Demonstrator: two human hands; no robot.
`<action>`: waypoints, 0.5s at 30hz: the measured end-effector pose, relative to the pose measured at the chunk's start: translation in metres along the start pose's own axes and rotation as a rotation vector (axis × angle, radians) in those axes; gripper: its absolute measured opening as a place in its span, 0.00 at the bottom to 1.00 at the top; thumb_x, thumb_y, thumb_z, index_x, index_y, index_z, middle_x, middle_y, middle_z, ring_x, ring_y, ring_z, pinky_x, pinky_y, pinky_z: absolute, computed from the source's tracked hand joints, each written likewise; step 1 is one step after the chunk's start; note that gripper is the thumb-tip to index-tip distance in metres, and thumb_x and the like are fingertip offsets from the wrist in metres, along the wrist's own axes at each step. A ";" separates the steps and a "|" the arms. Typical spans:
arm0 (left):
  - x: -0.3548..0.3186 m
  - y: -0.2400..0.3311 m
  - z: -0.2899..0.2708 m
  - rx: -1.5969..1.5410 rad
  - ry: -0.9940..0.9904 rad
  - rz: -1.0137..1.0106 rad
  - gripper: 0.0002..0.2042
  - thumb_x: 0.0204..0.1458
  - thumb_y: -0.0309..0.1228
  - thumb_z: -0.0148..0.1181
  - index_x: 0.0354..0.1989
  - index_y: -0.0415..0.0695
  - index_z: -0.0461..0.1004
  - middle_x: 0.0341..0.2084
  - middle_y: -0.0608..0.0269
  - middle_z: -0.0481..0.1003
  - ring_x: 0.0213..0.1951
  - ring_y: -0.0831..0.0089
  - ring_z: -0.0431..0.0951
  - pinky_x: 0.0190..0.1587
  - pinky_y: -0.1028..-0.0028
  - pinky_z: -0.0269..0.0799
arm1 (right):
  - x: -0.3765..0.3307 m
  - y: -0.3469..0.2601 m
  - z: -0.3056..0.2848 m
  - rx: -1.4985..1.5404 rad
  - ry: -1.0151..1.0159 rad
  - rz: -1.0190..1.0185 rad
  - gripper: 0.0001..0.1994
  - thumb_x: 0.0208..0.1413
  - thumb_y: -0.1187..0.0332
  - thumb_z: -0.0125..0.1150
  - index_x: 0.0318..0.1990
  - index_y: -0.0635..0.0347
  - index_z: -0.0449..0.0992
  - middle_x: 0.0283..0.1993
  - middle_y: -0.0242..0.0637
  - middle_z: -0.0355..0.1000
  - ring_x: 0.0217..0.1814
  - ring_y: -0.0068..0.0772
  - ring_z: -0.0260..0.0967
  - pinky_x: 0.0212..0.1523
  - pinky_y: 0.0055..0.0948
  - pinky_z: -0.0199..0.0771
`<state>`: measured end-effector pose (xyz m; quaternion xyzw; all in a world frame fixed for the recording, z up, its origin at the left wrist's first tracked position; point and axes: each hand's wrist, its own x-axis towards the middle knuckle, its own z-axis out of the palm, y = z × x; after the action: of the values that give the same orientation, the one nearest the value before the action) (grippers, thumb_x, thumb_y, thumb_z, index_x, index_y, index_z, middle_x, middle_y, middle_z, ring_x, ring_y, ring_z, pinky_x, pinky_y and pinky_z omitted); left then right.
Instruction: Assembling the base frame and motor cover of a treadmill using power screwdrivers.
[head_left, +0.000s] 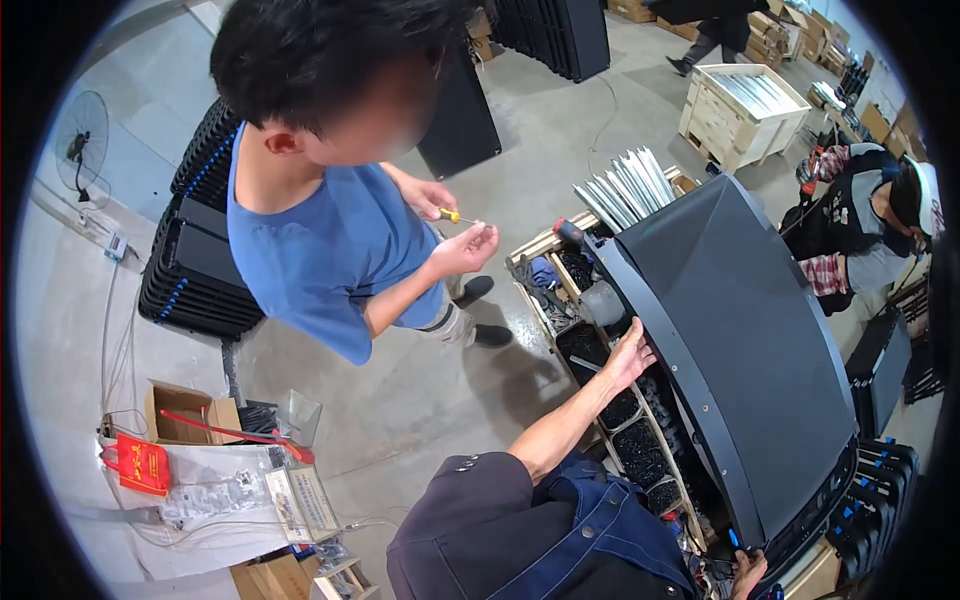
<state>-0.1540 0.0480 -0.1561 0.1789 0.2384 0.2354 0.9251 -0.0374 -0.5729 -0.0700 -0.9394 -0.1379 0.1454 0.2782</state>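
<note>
Panel (745, 340), black and gently curved, fills the right half of my feed, on top of the wooden parts tray (549, 338), with a row of screws along its near edge. I see the left hand (628, 358) at that edge, fingers mostly extended against it; I cannot tell whether they clasp it or merely rest there. The right hand (748, 574) is at the panel's bottom corner, fingers bent (the frame's lower rim cuts it off, so its grip I cannot judge). Metal tubes (632, 190) stand bunched beyond the tray, near a dark-and-red handle (568, 232). Across from me, a co-worker in blue (310, 250) holds a yellow-handled screwdriver (449, 215); another person (868, 215) works beyond the panel.
</note>
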 end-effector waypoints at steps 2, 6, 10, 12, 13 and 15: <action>0.009 0.004 -0.016 -0.154 -0.067 -0.030 0.26 0.62 0.57 0.52 0.59 0.53 0.69 0.53 0.70 0.73 0.54 0.72 0.74 0.56 0.65 0.71 | 0.011 0.032 0.006 0.148 0.029 0.108 0.12 0.50 0.72 0.71 0.31 0.66 0.69 0.19 0.29 0.66 0.17 0.20 0.63 0.17 0.23 0.60; 0.015 -0.002 -0.018 -0.235 -0.018 -0.005 0.23 0.60 0.54 0.57 0.58 0.54 0.70 0.52 0.73 0.74 0.54 0.74 0.73 0.55 0.68 0.71 | 0.011 0.033 0.007 0.185 0.065 0.044 0.15 0.47 0.71 0.74 0.30 0.65 0.70 0.20 0.28 0.66 0.17 0.20 0.63 0.18 0.22 0.61; 0.017 0.001 -0.016 -0.242 -0.008 -0.025 0.21 0.61 0.53 0.57 0.56 0.55 0.71 0.51 0.75 0.74 0.53 0.76 0.74 0.54 0.70 0.70 | 0.012 0.031 0.003 0.054 -0.023 0.087 0.16 0.46 0.70 0.76 0.26 0.62 0.68 0.18 0.26 0.65 0.17 0.19 0.63 0.18 0.21 0.60; 0.014 0.001 -0.016 -0.217 0.042 -0.030 0.20 0.61 0.53 0.56 0.55 0.56 0.71 0.50 0.76 0.74 0.51 0.77 0.75 0.53 0.71 0.71 | 0.013 0.029 0.002 0.083 -0.016 0.070 0.16 0.46 0.70 0.75 0.24 0.61 0.67 0.18 0.26 0.65 0.17 0.18 0.62 0.18 0.21 0.60; 0.013 0.002 -0.016 -0.222 0.042 -0.037 0.20 0.61 0.53 0.56 0.55 0.56 0.71 0.50 0.76 0.74 0.51 0.77 0.75 0.53 0.71 0.71 | 0.011 0.027 0.003 0.119 -0.014 0.047 0.16 0.46 0.71 0.74 0.23 0.60 0.66 0.18 0.25 0.65 0.17 0.18 0.62 0.18 0.22 0.60; 0.012 0.001 -0.019 -0.179 0.035 -0.001 0.20 0.62 0.53 0.55 0.56 0.55 0.70 0.49 0.76 0.75 0.50 0.77 0.75 0.53 0.71 0.70 | 0.008 0.026 0.007 0.121 0.109 0.028 0.15 0.46 0.72 0.73 0.23 0.60 0.67 0.18 0.26 0.65 0.17 0.18 0.61 0.18 0.22 0.60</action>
<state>-0.1553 0.0593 -0.1756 0.0914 0.2329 0.2582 0.9331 -0.0282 -0.5874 -0.0920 -0.9293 -0.1001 0.1058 0.3394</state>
